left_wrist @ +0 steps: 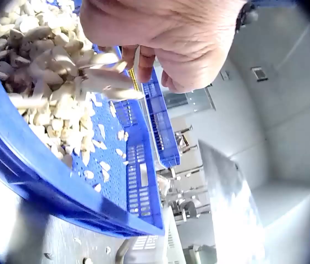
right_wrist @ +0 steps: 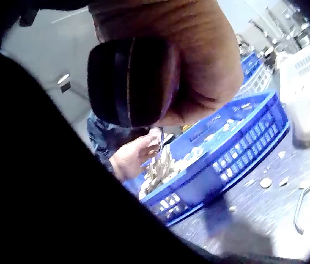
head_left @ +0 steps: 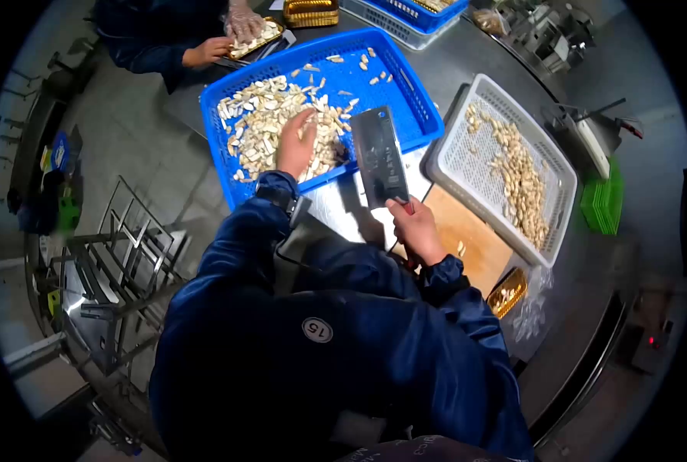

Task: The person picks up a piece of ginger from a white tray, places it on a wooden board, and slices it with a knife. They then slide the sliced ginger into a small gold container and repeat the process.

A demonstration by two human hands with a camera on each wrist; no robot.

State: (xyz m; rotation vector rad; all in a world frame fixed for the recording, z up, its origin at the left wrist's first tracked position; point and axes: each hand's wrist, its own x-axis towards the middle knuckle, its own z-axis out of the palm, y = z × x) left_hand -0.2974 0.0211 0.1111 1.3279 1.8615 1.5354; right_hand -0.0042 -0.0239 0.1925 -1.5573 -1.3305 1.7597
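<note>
A cleaver (head_left: 379, 158) is gripped by the right hand (head_left: 419, 229); whether mushroom slices (head_left: 252, 137) are held by the left hand (head_left: 294, 148) cannot be told. Fingers could be nicked by leftward swings.

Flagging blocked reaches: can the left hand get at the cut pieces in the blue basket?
Likely yes: the left hand is already over the cut pieces, inside the blue basket's rim.
</note>
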